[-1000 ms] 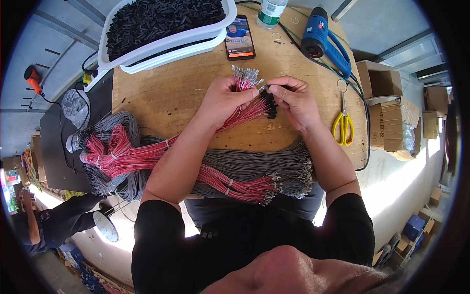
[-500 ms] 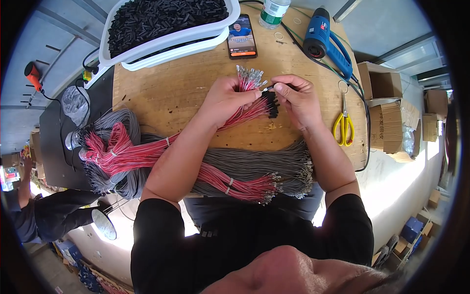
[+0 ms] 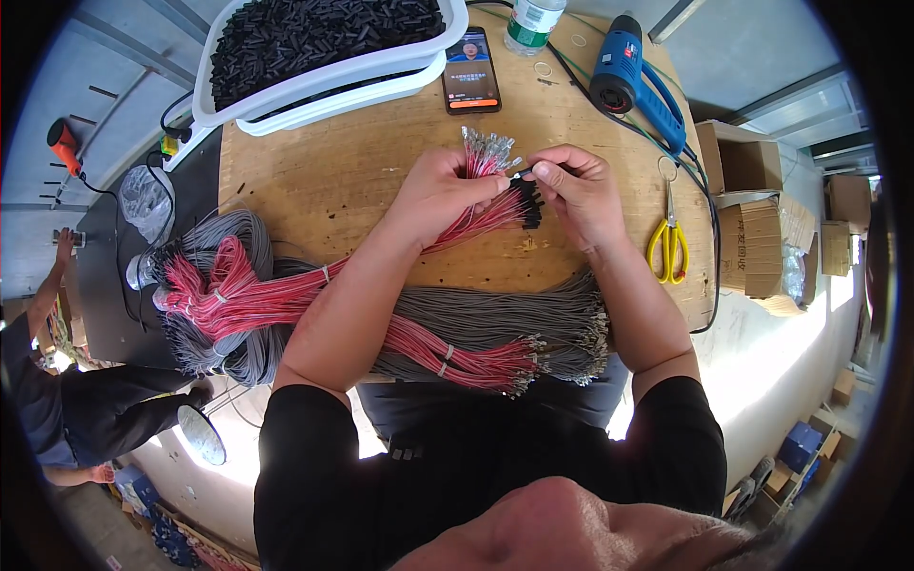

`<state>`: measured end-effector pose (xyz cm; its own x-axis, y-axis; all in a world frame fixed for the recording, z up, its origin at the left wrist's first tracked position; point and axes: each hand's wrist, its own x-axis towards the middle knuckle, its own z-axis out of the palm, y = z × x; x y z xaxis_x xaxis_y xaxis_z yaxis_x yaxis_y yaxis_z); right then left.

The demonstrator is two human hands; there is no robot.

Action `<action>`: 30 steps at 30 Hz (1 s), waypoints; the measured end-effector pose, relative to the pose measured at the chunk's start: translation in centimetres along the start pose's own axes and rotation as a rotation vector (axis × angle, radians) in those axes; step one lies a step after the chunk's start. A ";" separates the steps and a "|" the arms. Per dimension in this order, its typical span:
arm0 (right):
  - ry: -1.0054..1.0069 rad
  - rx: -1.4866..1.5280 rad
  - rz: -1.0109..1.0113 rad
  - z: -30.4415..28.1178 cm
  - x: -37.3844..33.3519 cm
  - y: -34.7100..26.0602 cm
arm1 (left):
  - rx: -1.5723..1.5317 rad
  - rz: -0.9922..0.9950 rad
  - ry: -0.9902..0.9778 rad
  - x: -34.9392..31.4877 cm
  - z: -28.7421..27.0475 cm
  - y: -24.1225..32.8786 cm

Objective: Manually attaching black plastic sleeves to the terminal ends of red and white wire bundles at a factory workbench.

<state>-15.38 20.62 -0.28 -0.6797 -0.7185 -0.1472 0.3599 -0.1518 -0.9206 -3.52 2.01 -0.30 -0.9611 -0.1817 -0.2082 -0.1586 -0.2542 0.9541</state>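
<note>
My left hand (image 3: 440, 195) is closed round a bundle of red wires (image 3: 466, 226), thumb toward the right. Bare-looking metal terminals (image 3: 490, 150) with clear covers fan out above its fingers. Other wire ends in the bundle carry black sleeves (image 3: 531, 205) and lie just below the fingertips. Close on the right, my right hand (image 3: 583, 195) pinches a small black sleeve (image 3: 523, 174) between thumb and forefinger at the tip of one wire; the fingers partly hide it. Nearer me, tied red wires (image 3: 286, 293) rest over long grey wires (image 3: 476, 319).
A white tub (image 3: 328, 84) heaped with black sleeves stands at the back left. Beyond my hands are a phone (image 3: 471, 71), a bottle (image 3: 533, 26) and a blue heat gun (image 3: 624, 71). Yellow-handled scissors (image 3: 668, 249) lie at right. A person (image 3: 105, 409) is at far left.
My right fingertips have shifted slightly at the wire end; my left hand stays put. The person at far left has raised an arm toward the dark table. The phone's picture has changed.
</note>
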 end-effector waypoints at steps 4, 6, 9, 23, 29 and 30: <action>-0.006 -0.007 -0.023 -0.3 0.2 0.6 | 0.001 -0.008 -0.006 0.2 -0.1 -0.2; -0.014 0.000 -0.025 -0.3 0.2 0.5 | 0.007 -0.019 -0.008 0.2 -0.1 -0.1; 0.011 0.001 -0.021 -0.3 0.2 0.4 | -0.038 -0.015 0.028 0.0 0.3 0.2; -0.145 0.363 0.221 -1.3 0.6 -0.7 | -0.041 -0.007 0.000 0.1 0.1 0.1; -0.173 0.365 0.216 -1.5 0.7 -0.2 | -0.051 0.028 -0.014 0.2 0.0 -0.2; -0.183 0.360 0.211 -1.5 0.7 -0.2 | -0.045 0.029 -0.021 0.2 0.0 -0.2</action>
<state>-16.89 21.17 -0.77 -0.4550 -0.8624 -0.2218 0.6996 -0.1922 -0.6882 -3.70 2.02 -0.58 -0.9698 -0.1696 -0.1754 -0.1206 -0.2917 0.9489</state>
